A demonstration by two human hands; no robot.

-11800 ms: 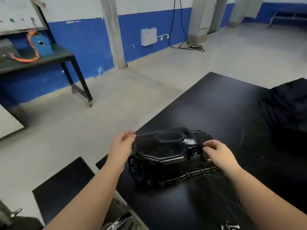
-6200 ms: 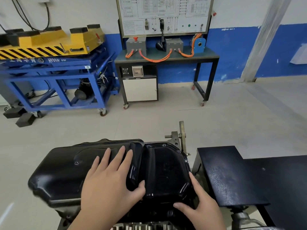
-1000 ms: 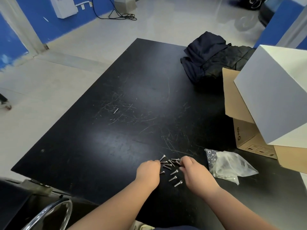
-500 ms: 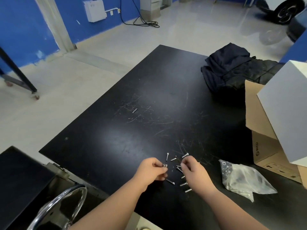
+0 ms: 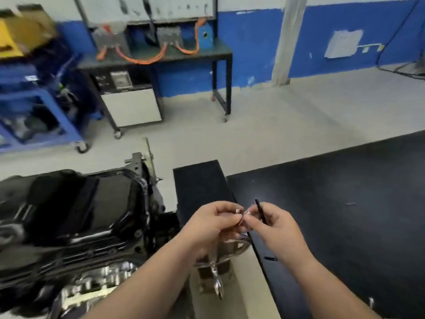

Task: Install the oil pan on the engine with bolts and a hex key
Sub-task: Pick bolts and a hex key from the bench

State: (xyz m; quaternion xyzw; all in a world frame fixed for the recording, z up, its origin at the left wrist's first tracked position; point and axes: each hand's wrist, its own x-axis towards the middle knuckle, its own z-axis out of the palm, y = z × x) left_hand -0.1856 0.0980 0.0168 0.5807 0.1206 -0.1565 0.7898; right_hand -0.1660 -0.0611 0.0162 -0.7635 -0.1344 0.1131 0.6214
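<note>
The black oil pan [image 5: 76,203] sits on top of the engine [image 5: 92,272] at the lower left. My left hand [image 5: 213,226] and my right hand [image 5: 273,229] meet in front of me, between the engine and the black table [image 5: 345,203]. My left hand pinches small silver bolts [image 5: 241,212] at its fingertips. My right hand touches those bolts with its fingertips and holds a thin black hex key [image 5: 259,209] that sticks upward. How many bolts are held is too blurred to tell.
A small black shelf [image 5: 197,183] juts out between engine and table. A chrome handle [image 5: 218,282] hangs below my hands. Across the grey floor stand a workbench with orange cables [image 5: 161,54] and a blue wheeled cart [image 5: 34,107].
My view has swung left from the table's loose bolts to the engine. Both hands lifted off the table, now holding bolts and a hex key in the air.
</note>
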